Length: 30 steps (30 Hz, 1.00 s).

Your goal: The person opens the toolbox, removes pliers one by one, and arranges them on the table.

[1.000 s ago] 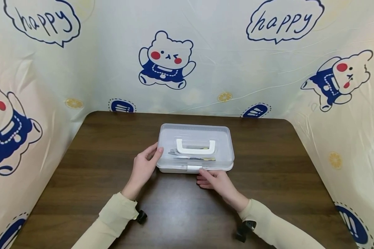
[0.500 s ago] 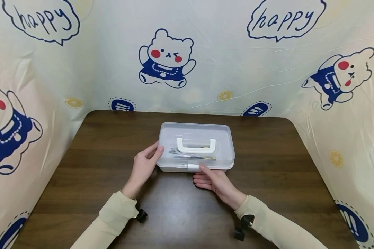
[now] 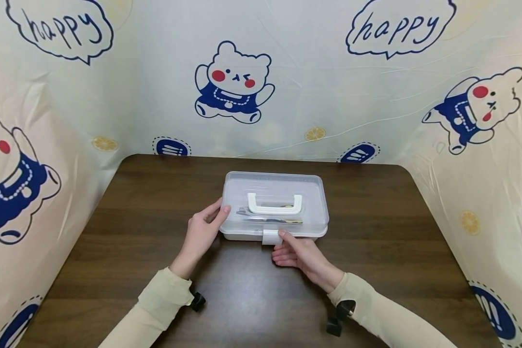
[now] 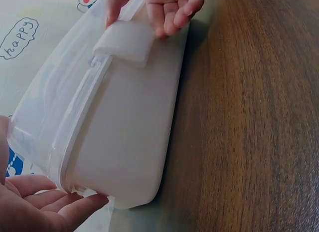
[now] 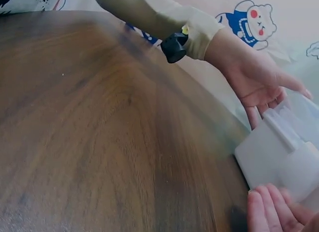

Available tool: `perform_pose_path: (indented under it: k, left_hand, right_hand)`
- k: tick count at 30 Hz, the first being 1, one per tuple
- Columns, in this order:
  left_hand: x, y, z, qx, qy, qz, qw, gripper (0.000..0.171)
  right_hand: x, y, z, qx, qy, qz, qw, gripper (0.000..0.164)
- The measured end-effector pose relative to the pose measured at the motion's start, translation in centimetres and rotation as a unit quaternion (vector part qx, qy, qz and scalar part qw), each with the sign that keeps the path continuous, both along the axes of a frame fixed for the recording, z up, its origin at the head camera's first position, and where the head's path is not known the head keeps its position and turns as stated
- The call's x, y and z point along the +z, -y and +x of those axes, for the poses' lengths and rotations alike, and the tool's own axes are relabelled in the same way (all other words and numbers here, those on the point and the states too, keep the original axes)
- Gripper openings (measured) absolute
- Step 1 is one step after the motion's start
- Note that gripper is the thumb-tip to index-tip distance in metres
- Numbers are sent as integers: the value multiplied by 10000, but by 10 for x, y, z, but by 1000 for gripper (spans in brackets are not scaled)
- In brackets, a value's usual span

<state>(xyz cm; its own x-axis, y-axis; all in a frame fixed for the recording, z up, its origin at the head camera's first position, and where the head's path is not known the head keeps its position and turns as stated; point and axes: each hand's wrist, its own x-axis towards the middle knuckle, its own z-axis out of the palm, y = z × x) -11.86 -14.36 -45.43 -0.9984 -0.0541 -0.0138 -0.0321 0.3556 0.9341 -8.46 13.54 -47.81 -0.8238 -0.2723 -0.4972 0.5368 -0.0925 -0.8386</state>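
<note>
A clear-lidded plastic storage box (image 3: 278, 185) lies on the table with its lid down and a white carry handle (image 3: 275, 210) folded on top. Several slim items (image 3: 274, 221) show through the lid. My left hand (image 3: 201, 234) holds the box's left end, thumb on the lid's edge; in the left wrist view its fingers (image 4: 82, 207) sit beneath the rim. At the front, the white latch (image 3: 271, 237) tilts outward from the box wall. My right hand (image 3: 306, 258) has its thumb at the latch's right end and its fingers curled below, pinching it.
The brown wooden table (image 3: 135, 208) stretches around the box on all sides. A printed cloth (image 3: 296, 111) with bears and lettering hangs behind the table and along both sides. Black wrist cameras (image 3: 197, 302) are strapped at both sleeves.
The latch has swung outward from the box's front. My right hand's fingers shifted left and then slightly back, its thumb staying at the latch. My left hand keeps its hold.
</note>
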Motion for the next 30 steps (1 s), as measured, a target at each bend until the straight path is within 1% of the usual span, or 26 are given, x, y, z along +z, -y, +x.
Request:
perform_pose_path:
  k: [3,5,11,17,19,22,24,25,27,30]
  left_hand:
    - [-1,1,0,40,-39,-2,10000,56]
    - [-1,1,0,55,-49,18,10000,55]
    - [-2,1,0,0,17,80,10000,57]
    - [-3,1,0,12,21,75,10000,58]
    - [-3,1,-1,-35,27,74,10000,59]
    - [-3,1,-1,-92,36,89,9999,60]
    - [-3,1,-1,-94,28,67,9999,60]
    - [-3,1,-2,-77,16,72,9999,60]
    - [-2,1,-2,-44,-4,53,10000,59]
    - [-2,1,-2,-49,-20,31,10000,57]
  right_hand:
    - [3,0,0,171,17,50,9998,69]
    - [5,-1,0,280,-46,47,9996,69]
    - [6,-9,2,595,-347,133,9975,57]
    - [6,-15,1,682,-343,20,9971,54]
    - [6,-17,0,700,-354,5,9969,49]
    - [5,-19,1,869,-586,284,9941,32]
    - [3,-21,3,1038,-874,601,9889,19]
    - [3,-21,3,1119,-1025,762,9855,15]
    - [1,-22,4,1255,-1275,1058,9782,13]
    - [0,-22,5,1315,-1467,1307,9716,14]
